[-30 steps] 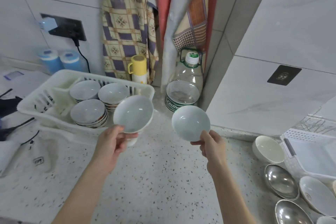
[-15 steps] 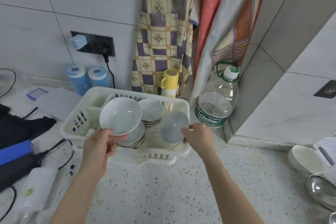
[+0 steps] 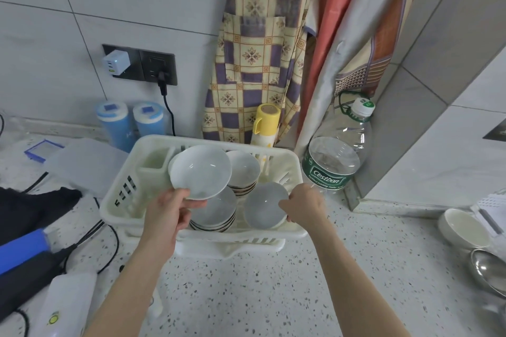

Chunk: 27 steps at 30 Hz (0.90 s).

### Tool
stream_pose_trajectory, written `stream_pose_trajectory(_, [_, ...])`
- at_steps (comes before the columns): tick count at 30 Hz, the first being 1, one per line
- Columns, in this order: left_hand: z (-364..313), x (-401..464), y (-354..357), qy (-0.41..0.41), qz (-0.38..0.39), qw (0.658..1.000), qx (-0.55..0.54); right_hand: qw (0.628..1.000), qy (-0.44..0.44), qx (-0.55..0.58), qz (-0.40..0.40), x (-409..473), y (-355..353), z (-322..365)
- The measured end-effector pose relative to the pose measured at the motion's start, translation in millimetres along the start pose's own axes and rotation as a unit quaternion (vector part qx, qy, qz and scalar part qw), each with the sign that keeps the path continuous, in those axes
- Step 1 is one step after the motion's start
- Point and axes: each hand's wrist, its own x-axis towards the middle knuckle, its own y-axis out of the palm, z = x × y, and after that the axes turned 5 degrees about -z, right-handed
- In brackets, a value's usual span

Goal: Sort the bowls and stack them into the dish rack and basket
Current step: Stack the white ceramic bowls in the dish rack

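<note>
A white plastic dish rack (image 3: 117, 194) stands on the counter and holds stacks of pale bowls. My left hand (image 3: 167, 210) grips a white bowl (image 3: 201, 171) by its near rim and holds it tilted above the front stack (image 3: 216, 216). My right hand (image 3: 304, 206) pinches the right rim of a second pale bowl (image 3: 264, 205), which is low inside the rack's front right part. Another stack (image 3: 243, 169) stands at the back of the rack.
A large water bottle (image 3: 335, 150) stands right of the rack, a yellow mug (image 3: 265, 124) behind it. Cloths hang above. A white bowl (image 3: 462, 228) and a steel bowl (image 3: 490, 271) lie at the right. Cables, a blue and black object (image 3: 22, 260) and two blue canisters (image 3: 128, 122) crowd the left.
Both hands carried their bowls left to the rack. The right bowl has dropped lower into the rack's front right part; the left bowl has come over the front stack.
</note>
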Motion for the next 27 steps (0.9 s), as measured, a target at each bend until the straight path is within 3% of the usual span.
stream_pose_trajectory(8, [7,15,-2,-0.017,0.007,1.0,-0.002,0.995,-0.011,-0.103,-0.007,11,19,14])
stream_pose_trajectory(17, [16,22,-1,-0.026,0.005,1.0,-0.007,0.998,0.016,-0.043,0.041,12,34,7])
stream_pose_trajectory(27, [16,28,1,-0.031,0.011,0.999,0.006,0.973,-0.049,-0.226,0.015,7,36,-3])
